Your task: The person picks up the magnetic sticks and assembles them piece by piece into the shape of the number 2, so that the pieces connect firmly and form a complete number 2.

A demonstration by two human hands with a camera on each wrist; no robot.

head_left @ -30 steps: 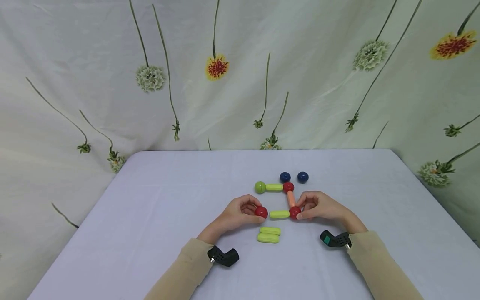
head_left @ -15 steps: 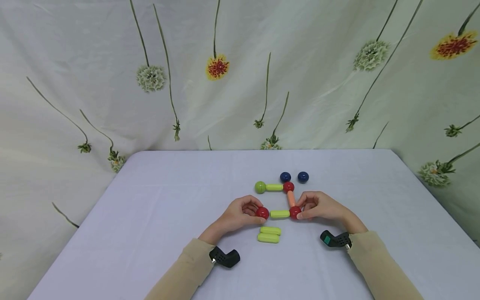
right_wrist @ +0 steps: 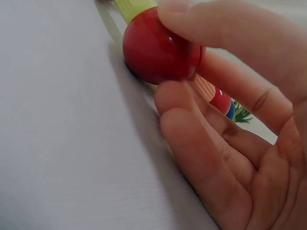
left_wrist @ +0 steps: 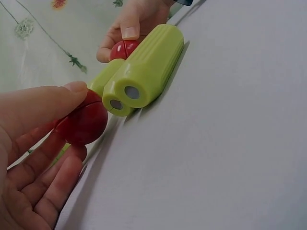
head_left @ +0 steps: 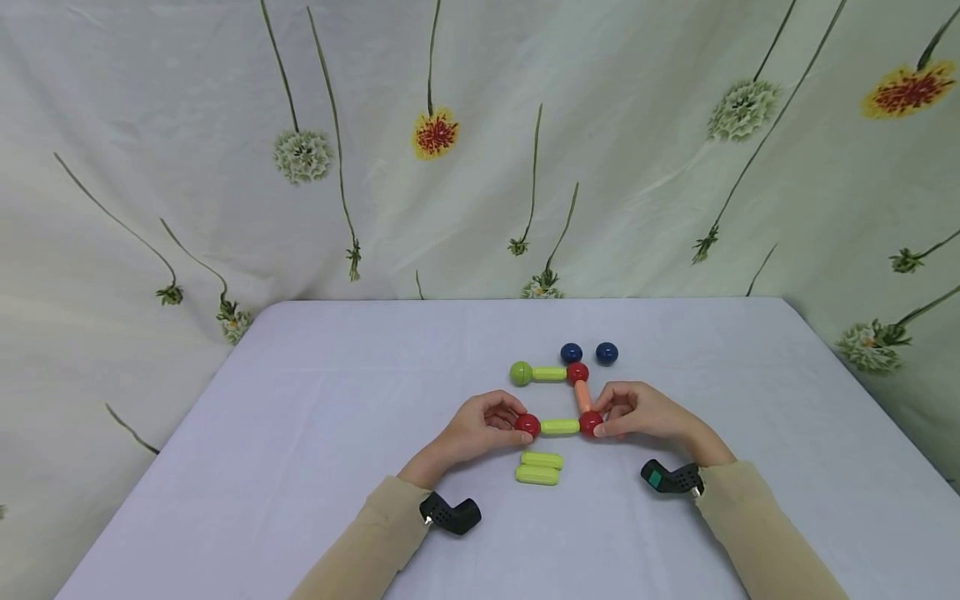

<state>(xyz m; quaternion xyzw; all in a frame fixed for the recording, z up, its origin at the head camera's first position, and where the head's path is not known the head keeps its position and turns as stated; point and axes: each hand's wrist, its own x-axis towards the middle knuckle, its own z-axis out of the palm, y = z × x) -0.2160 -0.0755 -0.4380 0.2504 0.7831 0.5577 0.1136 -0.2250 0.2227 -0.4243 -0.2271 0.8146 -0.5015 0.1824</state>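
Observation:
Thumb and fingers of my left hand point(head_left: 480, 429) pinch a red ball point(head_left: 528, 427), which sits against the left end of a green rod point(head_left: 559, 427). At that rod's other end, my right hand point(head_left: 645, 412) pinches a second red ball point(right_wrist: 160, 45). From this second ball an orange rod point(head_left: 582, 397) runs back to a third red ball point(head_left: 577, 373). Another green rod point(head_left: 550, 375) links that ball to a green ball point(head_left: 521, 373). In the left wrist view, a loose green rod point(left_wrist: 151, 67) with a grey metallic end partly hides the joined pieces.
Two loose green rods point(head_left: 537, 474) lie side by side in front of the joined pieces, between the forearms. Two dark blue balls point(head_left: 607, 353) rest behind, the left one close to the third red ball. A flower-print cloth point(head_left: 630, 167) hangs behind the white-covered table point(head_left: 337, 375).
My left hand has moved slightly right with its red ball, closing the gap to the green rod's left end. My right hand has kept its hold on the other red ball.

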